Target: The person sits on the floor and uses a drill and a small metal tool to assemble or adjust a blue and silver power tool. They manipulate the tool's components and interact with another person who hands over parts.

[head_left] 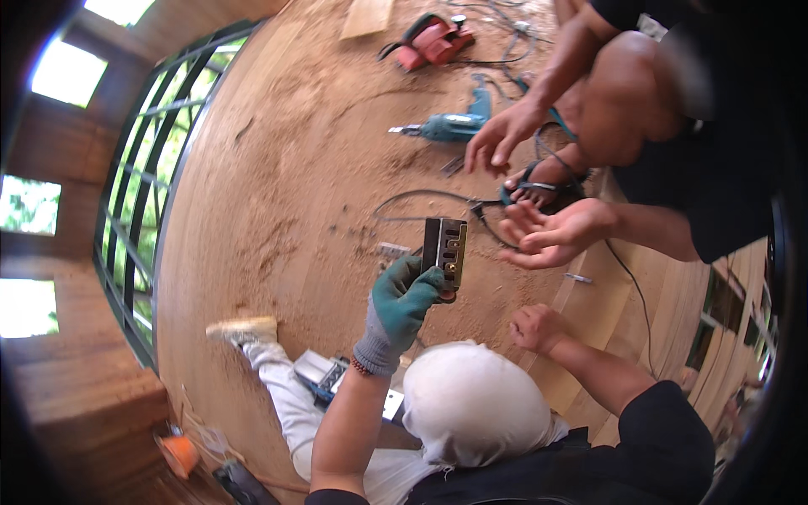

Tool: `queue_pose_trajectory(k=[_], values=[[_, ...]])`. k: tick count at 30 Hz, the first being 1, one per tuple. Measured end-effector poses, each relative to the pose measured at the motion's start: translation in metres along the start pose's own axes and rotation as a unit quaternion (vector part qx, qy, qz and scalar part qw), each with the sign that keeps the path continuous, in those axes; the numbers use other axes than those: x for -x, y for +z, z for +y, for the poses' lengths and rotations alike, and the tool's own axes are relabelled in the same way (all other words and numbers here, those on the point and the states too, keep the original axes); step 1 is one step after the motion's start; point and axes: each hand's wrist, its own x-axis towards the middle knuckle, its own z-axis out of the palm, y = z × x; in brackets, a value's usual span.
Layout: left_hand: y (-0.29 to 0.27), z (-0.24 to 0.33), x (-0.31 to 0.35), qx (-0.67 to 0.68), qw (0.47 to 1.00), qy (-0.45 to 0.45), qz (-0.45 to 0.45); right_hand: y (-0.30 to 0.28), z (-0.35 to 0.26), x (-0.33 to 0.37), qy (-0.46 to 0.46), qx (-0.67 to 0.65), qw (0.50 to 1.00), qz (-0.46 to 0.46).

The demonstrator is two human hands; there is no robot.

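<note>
My main worry is dropping the slotted metal plate assembly (454,246): I have it only by its lower end, so a bump from the co-worker's open lower hand (562,233), near its right side, could tip it out of my grip. Any small fastener shaken loose could vanish in the sawdust (324,139). The black cord (421,193) looping across the floor beyond could also catch a moving hand or foot.

My gloved left hand (406,301) is closed in a pinch, thumb against fingers, holding the assembly upright in front of me, above the dusty floor. My bare right hand (539,327) is half curled, well apart from it; I cannot tell whether anything sits inside those fingers.
</note>
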Motion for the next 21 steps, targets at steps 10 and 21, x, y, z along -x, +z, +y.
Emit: queue_pose_trajectory(k=[10,21], values=[[-0.065,-0.046,0.124,0.086,0.975,0.04,0.2,-0.018,-0.09,-0.083,0.267,-0.366,0.889,-0.065],[-0.104,-0.09,0.179,0.116,0.955,0.05,0.267,-0.031,-0.263,-0.179,0.155,-0.625,0.71,-0.285]])
